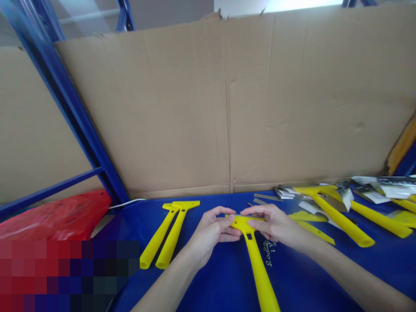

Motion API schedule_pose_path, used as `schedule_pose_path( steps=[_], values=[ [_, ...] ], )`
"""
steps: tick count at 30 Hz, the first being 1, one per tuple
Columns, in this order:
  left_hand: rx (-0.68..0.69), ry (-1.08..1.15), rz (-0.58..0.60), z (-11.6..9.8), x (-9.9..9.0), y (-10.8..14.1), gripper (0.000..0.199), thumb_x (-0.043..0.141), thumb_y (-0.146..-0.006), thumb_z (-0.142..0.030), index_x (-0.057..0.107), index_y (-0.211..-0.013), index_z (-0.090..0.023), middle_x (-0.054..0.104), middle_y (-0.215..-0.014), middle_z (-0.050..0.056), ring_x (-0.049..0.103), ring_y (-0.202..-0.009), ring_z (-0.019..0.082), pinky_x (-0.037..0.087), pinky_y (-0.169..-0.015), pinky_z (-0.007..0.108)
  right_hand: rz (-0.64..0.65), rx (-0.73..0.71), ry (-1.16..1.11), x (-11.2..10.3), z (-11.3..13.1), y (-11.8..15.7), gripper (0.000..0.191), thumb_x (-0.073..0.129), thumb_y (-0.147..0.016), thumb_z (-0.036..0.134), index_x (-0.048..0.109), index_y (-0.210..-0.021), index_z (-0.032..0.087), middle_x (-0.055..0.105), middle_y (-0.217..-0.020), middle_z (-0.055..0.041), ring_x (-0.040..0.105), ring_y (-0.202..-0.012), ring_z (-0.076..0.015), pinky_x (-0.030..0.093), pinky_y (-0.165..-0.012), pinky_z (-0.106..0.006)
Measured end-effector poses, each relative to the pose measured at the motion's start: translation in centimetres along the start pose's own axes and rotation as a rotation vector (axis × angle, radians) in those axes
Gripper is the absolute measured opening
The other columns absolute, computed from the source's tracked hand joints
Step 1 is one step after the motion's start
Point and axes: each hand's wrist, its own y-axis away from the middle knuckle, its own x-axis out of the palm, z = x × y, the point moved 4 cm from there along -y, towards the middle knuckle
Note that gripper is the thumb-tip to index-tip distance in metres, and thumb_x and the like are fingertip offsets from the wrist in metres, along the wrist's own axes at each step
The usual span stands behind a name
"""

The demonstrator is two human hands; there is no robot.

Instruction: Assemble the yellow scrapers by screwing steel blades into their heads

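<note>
In the middle of the head view a yellow scraper points its long handle toward me, its wide head away. My left hand pinches the left end of that head between thumb and fingers. On the right end, my right hand grips with the thumb on top and fingers behind. A thin greyish strip shows along the head's far edge, partly hidden by my fingers. Beside the handle lie several small metal pieces, too small to name surely. Thin metal blades rest on the table beyond my right hand.
Two yellow scrapers lie at left on the blue table. More yellow scrapers, flat yellow pieces and paper wrappers crowd the right. A red plastic bag is far left. Cardboard walls the back.
</note>
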Motion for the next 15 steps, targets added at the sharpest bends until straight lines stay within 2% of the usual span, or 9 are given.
schedule_pose_path(
  steps=[4, 8, 13, 15],
  values=[
    [-0.005, -0.008, 0.003, 0.04, 0.10, 0.10, 0.017, 0.060, -0.079, -0.012, 0.055, -0.096, -0.013, 0.068, -0.070, 0.007, 0.065, -0.057, 0.012, 0.056, -0.065, 0.029, 0.002, 0.022, -0.028, 0.02, 0.03, 0.05, 0.033, 0.064, -0.074, 0.028, 0.065, -0.104, 0.016, 0.048, -0.049, 0.0068, 0.035, -0.034, -0.0042, 0.022, -0.035, -0.019],
    [-0.016, 0.004, -0.001, 0.06, -0.06, 0.13, 0.029, 0.058, -0.077, -0.005, 0.053, -0.104, -0.013, 0.069, -0.071, 0.007, 0.065, -0.055, 0.012, 0.056, -0.064, 0.030, -0.024, 0.053, -0.063, 0.00, 0.08, 0.12, 0.040, 0.065, -0.072, 0.026, 0.061, -0.111, 0.015, 0.050, -0.055, 0.0067, 0.035, -0.034, -0.0037, 0.023, -0.034, -0.020],
    [-0.045, 0.030, 0.003, 0.20, -0.09, -0.02, 0.027, 0.057, -0.077, -0.005, 0.053, -0.103, -0.010, 0.069, -0.069, 0.008, 0.066, -0.055, 0.014, 0.057, -0.066, 0.031, -0.020, 0.074, -0.100, -0.07, 0.14, 0.18, 0.036, 0.065, -0.071, 0.030, 0.064, -0.103, 0.013, 0.041, -0.043, 0.0096, 0.030, -0.034, -0.0040, 0.021, -0.035, -0.019],
    [-0.051, 0.033, 0.003, 0.25, -0.03, -0.05, 0.023, 0.056, -0.078, -0.006, 0.053, -0.101, -0.010, 0.069, -0.069, 0.009, 0.066, -0.055, 0.014, 0.057, -0.066, 0.031, -0.023, 0.064, -0.112, -0.13, 0.09, 0.20, 0.038, 0.066, -0.071, 0.033, 0.065, -0.102, 0.013, 0.043, -0.044, 0.0082, 0.031, -0.036, -0.0043, 0.022, -0.035, -0.019]
  ],
)
